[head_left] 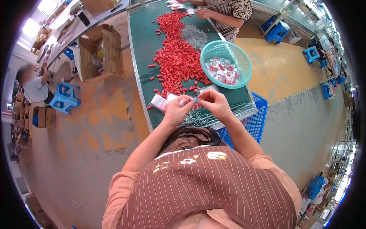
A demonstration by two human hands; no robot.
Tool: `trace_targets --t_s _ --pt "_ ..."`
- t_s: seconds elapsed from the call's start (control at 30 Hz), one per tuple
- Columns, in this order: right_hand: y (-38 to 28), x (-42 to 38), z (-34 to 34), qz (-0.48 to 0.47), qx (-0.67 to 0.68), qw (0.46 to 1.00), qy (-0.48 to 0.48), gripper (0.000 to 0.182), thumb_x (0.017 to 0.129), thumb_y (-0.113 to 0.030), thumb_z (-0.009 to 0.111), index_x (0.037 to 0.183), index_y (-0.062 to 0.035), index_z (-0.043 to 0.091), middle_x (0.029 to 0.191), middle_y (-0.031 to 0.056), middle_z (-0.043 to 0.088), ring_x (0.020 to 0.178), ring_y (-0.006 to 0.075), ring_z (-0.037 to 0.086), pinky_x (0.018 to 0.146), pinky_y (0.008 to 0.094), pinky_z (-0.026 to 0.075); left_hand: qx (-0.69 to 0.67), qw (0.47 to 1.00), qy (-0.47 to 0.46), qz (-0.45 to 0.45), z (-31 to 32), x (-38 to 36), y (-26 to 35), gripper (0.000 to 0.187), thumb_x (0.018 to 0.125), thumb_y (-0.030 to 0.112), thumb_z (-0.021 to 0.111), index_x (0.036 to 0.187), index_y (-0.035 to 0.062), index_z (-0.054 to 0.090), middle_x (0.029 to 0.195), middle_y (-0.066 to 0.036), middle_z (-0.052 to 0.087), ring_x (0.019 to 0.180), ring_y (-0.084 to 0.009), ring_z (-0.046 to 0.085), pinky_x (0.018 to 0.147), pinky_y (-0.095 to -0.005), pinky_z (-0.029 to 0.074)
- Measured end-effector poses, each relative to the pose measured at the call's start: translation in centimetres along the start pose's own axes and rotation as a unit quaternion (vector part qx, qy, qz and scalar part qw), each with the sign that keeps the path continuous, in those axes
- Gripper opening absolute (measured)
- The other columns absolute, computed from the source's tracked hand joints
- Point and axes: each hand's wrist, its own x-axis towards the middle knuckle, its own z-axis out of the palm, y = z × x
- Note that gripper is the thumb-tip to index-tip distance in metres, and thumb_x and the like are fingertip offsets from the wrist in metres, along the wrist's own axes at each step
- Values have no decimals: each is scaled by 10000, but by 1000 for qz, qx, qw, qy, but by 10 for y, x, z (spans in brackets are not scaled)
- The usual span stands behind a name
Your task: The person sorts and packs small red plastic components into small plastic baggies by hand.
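My left hand (pixel 178 110) and my right hand (pixel 215 104) are close together over the near end of the green table (pixel 143 49). Fingers pinched, both hold a small clear plastic bag (pixel 195 100) between them. Beneath them lies a pile of grey screws (pixel 196 119). Left of my left hand are stacked small bags (pixel 158 101). Beyond my hands a large heap of red plugs (pixel 179 61) spreads up the table, with a second pile of grey screws (pixel 193 35) beside it. A teal basket (pixel 245 63) at the right edge holds filled bags (pixel 225 70).
A co-worker (pixel 228 17) handles bags at the table's far end. Below the right edge is a blue crate (pixel 261 114). To the left stand an open cardboard box (pixel 114 53), a blue stool (pixel 65 97) and a seated person (pixel 35 86).
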Motion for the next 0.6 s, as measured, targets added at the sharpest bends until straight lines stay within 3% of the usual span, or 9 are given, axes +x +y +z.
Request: trace_targets --t_s 0.13,0.23,0.5,0.6 --pt "-4 -1 -12 -14 -11 999 35 213 824 -13 686 1019 22 608 928 55 649 828 117 639 758 250 513 -1 1000 3 -12 9 2 14 103 882 143 663 945 62 650 745 64 574 628 -9 484 540 -172 379" --pt "-15 -5 -17 14 14 999 29 187 838 10 672 1014 0 609 934 22 632 871 86 596 803 233 485 -22 1000 -14 -7 13 7 21 83 878 85 655 941 33 643 772 45 585 695 -33 505 618 -177 413" --pt "-18 -2 -21 3 77 996 44 168 829 3 671 987 -3 616 926 32 641 852 98 601 800 242 484 -29 999 -10 -25 16 11 23 91 875 112 666 928 41 648 755 45 576 680 -33 492 586 -189 388" --pt "-13 2 -16 -22 11 998 54 157 816 -1 677 964 -7 623 890 39 644 833 105 609 760 253 504 44 999 7 16 11 17 13 101 871 151 656 908 58 660 747 25 581 675 -60 502 590 -220 396"
